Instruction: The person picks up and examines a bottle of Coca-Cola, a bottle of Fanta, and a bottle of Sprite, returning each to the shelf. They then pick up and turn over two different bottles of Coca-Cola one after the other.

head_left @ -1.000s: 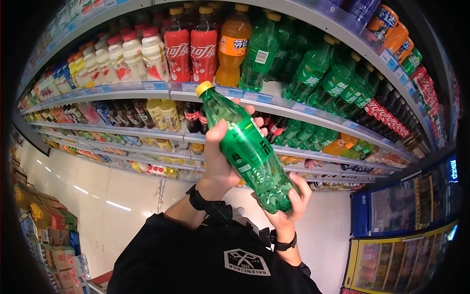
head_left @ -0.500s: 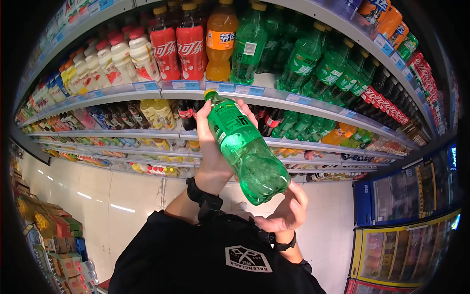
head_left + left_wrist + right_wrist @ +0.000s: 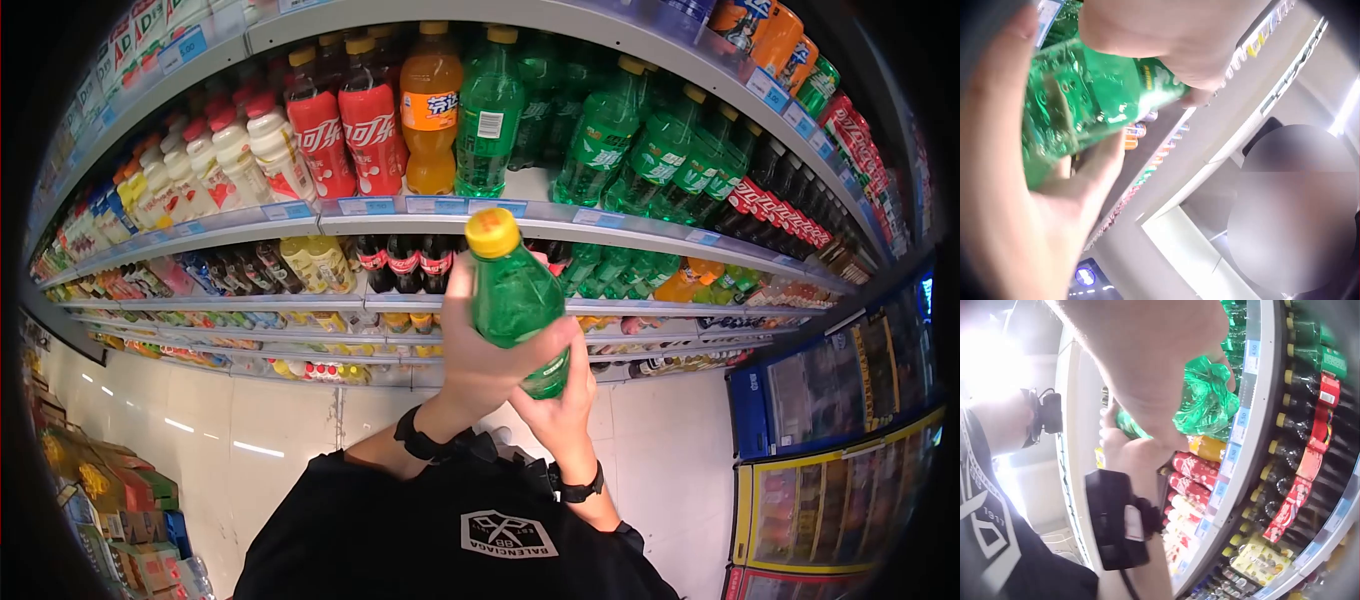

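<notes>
1. Tall shelving (image 3: 380,226) curves across your view, its tiers packed with drinks. On the tier nearest you stand red-labelled bottles (image 3: 368,125), an orange bottle (image 3: 430,130) and green bottles (image 3: 610,150).
2. Off to your right sit a blue-framed cabinet (image 3: 838,390) and, beside it, a yellow-framed cabinet (image 3: 840,505).
3. Your black shirt (image 3: 380,530) with its white printed badge fills the bottom of the head view.
4. The green bottle you hold (image 3: 520,295) is up in front of the shelving, tilted, between your two hands; its base is hidden in the head view.
5. Your left hand (image 3: 482,368) has its fingers grasping the bottle's body and crosses its front.
6. Your right hand (image 3: 562,408) grasps the lower end, fingers wrapped against it.
7. You wear a dark strap (image 3: 425,440) on your left wrist.
8. The yellow cap (image 3: 492,232) is on the bottle.
</notes>
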The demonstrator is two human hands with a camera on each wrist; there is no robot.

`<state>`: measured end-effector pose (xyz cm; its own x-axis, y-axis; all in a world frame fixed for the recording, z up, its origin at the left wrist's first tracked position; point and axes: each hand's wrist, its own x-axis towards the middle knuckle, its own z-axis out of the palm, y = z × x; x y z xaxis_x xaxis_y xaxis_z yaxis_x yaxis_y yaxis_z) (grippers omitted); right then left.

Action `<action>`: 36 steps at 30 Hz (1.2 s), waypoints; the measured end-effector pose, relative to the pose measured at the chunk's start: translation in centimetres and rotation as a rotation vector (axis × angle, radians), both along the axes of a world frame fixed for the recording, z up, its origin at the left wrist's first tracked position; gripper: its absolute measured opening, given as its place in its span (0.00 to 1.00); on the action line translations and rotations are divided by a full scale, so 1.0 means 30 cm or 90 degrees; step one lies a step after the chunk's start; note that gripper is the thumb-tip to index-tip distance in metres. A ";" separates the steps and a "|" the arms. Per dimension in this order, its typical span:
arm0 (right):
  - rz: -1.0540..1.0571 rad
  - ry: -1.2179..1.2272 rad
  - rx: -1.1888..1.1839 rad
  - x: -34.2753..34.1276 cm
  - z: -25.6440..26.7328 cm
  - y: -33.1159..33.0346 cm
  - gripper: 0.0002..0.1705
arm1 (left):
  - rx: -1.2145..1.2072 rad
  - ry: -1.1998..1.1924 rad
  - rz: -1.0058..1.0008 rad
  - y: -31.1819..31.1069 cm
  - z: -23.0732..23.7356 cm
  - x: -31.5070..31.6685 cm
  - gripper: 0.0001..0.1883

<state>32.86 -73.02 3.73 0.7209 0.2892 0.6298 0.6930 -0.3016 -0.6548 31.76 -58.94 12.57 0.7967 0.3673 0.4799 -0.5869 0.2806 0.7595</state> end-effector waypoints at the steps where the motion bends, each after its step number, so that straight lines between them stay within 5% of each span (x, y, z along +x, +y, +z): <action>1: 0.026 0.028 0.029 0.012 0.024 0.000 0.63 | 0.004 0.011 -0.045 -0.001 0.020 -0.005 0.42; 2: 0.021 0.023 0.033 0.025 0.038 -0.007 0.63 | 0.008 0.021 -0.088 0.003 0.032 -0.007 0.44; 6: 0.538 0.624 0.503 0.037 0.082 -0.053 0.53 | 0.082 0.018 -0.179 0.033 0.031 0.016 0.49; 7: 0.536 0.617 0.508 0.041 0.072 -0.058 0.53 | 0.087 0.016 -0.185 0.038 0.030 0.023 0.49; 9: 0.769 0.775 0.643 0.048 0.050 -0.071 0.53 | 0.070 0.052 -0.249 0.038 0.023 0.026 0.49; 12: 0.841 0.787 0.694 0.065 0.015 -0.073 0.52 | 0.111 0.040 -0.231 0.022 0.005 0.021 0.49; 14: 0.835 0.804 0.685 0.083 -0.012 -0.088 0.54 | 0.120 0.042 -0.225 0.017 -0.008 0.034 0.51; 17: 0.614 0.687 0.493 0.128 0.033 -0.107 0.60 | 0.243 0.035 -0.141 0.001 -0.024 0.041 0.56; 20: 0.229 0.235 0.183 0.133 0.098 -0.057 0.58 | 0.118 0.122 -0.118 -0.038 -0.059 0.054 0.50; 23: 0.155 0.064 0.028 0.188 0.082 -0.062 0.56 | 0.142 0.139 -0.079 -0.015 -0.077 0.071 0.46; 28: 0.124 -0.051 0.006 0.206 0.081 -0.028 0.54 | 0.215 -0.020 0.097 -0.016 -0.099 0.111 0.40; 30: 0.126 0.044 0.112 0.210 0.019 -0.004 0.52 | 0.415 -0.075 0.097 0.020 -0.082 0.117 0.39; 32: 0.125 -0.003 0.094 0.245 -0.016 0.001 0.45 | 0.478 -0.092 0.112 0.050 -0.059 0.135 0.40; 34: 0.198 -0.091 0.231 0.256 0.044 0.054 0.37 | 0.686 -0.188 0.173 0.097 -0.021 0.141 0.43; 35: 0.164 0.185 0.407 0.294 -0.045 0.081 0.31 | 0.703 -0.210 0.213 0.129 -0.017 0.152 0.44; 36: 0.140 0.074 0.247 0.268 0.072 0.067 0.44 | 0.739 -0.231 0.283 0.191 -0.074 0.186 0.40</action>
